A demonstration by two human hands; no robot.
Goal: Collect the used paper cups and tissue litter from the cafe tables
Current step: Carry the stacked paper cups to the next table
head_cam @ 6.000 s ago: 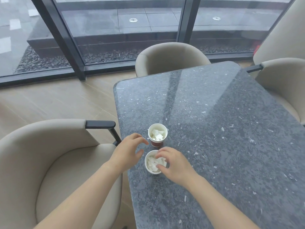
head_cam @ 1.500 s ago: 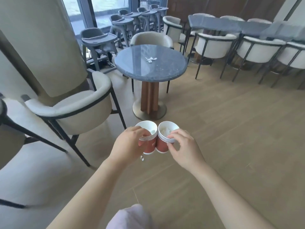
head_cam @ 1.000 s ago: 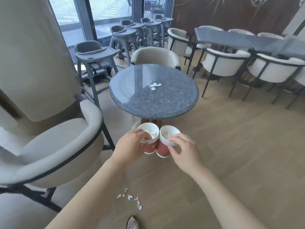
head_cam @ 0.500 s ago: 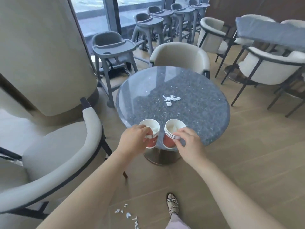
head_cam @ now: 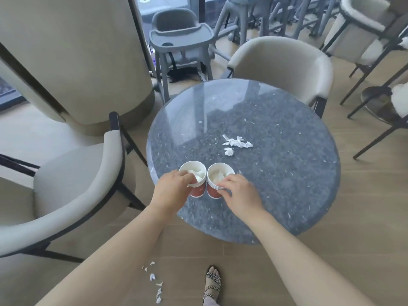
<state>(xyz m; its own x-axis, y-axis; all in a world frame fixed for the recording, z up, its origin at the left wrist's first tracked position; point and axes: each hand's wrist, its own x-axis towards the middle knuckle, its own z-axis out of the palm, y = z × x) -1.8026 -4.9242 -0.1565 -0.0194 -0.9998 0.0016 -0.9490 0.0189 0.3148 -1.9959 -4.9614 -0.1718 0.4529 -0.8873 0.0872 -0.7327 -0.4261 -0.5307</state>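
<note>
Two stacks of red paper cups stuffed with white tissue stand side by side over the near edge of a round grey stone table. My left hand grips the left cup stack at its rim. My right hand grips the right cup stack the same way. Crumpled tissue scraps lie near the table's middle, beyond the cups. More torn tissue bits lie on the wooden floor by my sandalled foot.
A beige armchair stands at the left, another beige chair behind the table. A grey high chair and a wide beige pillar are at the back left. Dark-legged chairs stand at the right.
I have walked from the window table to the round table, carrying both cup stacks. In the last second the cups came over the table's near edge and the tissue scraps drew closer.
</note>
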